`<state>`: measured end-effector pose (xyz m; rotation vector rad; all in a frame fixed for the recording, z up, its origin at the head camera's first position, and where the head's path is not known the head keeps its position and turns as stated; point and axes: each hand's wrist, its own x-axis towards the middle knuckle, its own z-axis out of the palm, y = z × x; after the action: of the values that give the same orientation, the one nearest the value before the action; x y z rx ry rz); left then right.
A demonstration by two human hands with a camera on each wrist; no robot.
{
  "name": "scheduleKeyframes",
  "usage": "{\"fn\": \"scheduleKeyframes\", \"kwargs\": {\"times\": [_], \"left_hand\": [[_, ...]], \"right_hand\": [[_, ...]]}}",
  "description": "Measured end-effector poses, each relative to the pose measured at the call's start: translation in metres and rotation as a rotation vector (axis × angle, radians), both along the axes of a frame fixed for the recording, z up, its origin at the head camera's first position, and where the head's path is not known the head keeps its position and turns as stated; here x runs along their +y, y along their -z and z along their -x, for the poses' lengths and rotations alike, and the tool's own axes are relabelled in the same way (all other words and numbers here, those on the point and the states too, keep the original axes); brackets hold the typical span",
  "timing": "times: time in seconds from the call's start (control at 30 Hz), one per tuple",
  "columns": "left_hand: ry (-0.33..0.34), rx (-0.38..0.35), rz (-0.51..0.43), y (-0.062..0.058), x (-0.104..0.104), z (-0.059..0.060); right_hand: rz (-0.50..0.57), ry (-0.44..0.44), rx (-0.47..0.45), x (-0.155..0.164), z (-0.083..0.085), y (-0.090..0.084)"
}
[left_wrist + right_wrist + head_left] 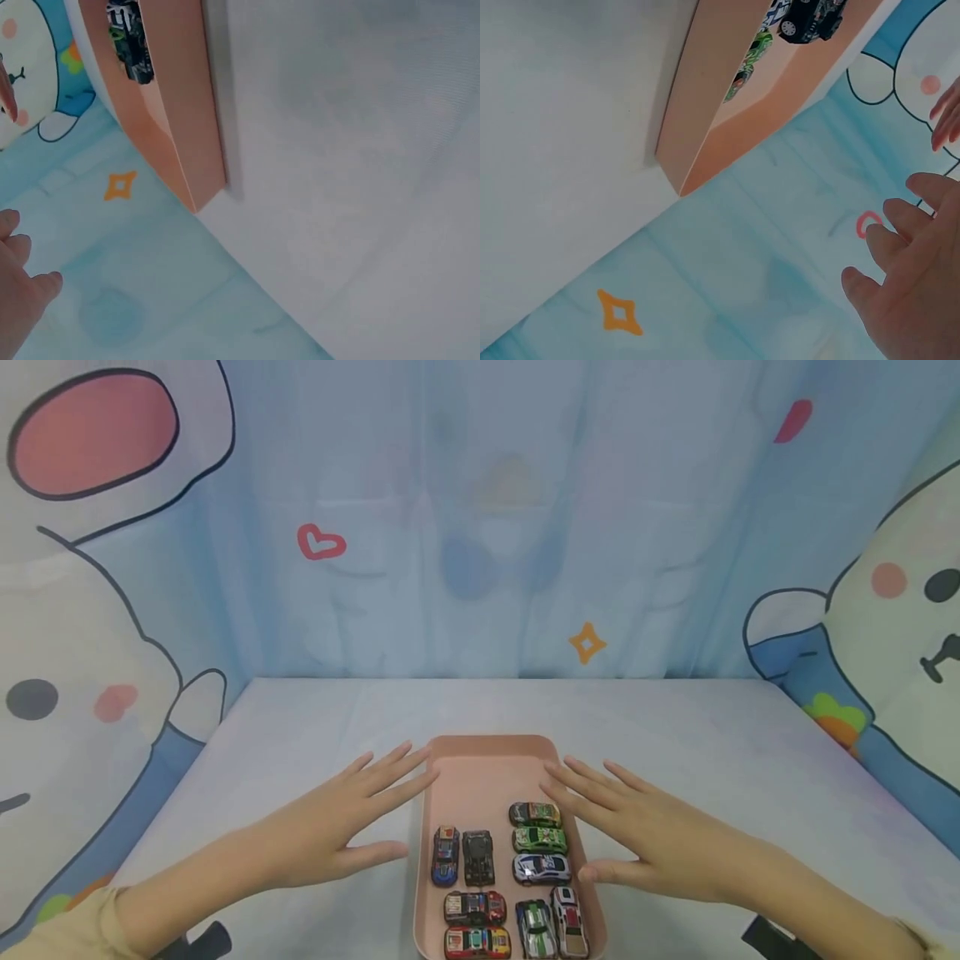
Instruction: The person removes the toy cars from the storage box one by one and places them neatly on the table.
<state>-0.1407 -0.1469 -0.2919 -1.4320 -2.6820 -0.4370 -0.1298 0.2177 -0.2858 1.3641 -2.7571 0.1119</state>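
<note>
My left hand (352, 818) hovers at the left edge of a pink tray (480, 768), fingers spread and straight, holding nothing. On the other side, my right hand (637, 827) is likewise spread over the tray's right rim, with nothing in it. Several toy cars lie in the tray. A blue car (446, 856) and a black car (478, 857) stand side by side at left, above a dark red-trimmed car (476, 907) and a red-yellow car (477, 942). On the right are a green car (540, 840), a silver-blue car (541, 868) and a white-green car (536, 929), among others.
The tray stands on a table with a white cloth (315, 727). Behind the table hangs a light blue curtain (480, 527) printed with cartoon animals. The tray's far part shows bare pink bottom.
</note>
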Motion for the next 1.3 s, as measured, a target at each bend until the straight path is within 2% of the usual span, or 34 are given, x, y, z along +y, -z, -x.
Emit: {"fn": "scheduleKeyframes", "kwargs": {"times": [0.27, 0.53, 0.7, 1.0, 1.3], "left_hand": [[-0.060, -0.026, -0.002, 0.004, -0.002, 0.009], [-0.086, -0.094, -0.104, 0.013, 0.004, 0.023], [-0.113, -0.136, -0.148, 0.022, 0.007, 0.030], [-0.166, -0.277, -0.202, 0.042, 0.009, 0.036], [-0.148, -0.331, -0.196, 0.060, 0.012, 0.041]], "right_hand": [[0.026, 0.063, -0.062, 0.003, 0.012, 0.004], [0.038, 0.136, -0.123, 0.003, 0.028, 0.013], [0.080, 0.146, -0.147, 0.002, 0.035, 0.019], [0.174, 0.160, -0.198, 0.002, 0.048, 0.040], [0.240, 0.247, -0.263, -0.003, 0.054, 0.055]]}}
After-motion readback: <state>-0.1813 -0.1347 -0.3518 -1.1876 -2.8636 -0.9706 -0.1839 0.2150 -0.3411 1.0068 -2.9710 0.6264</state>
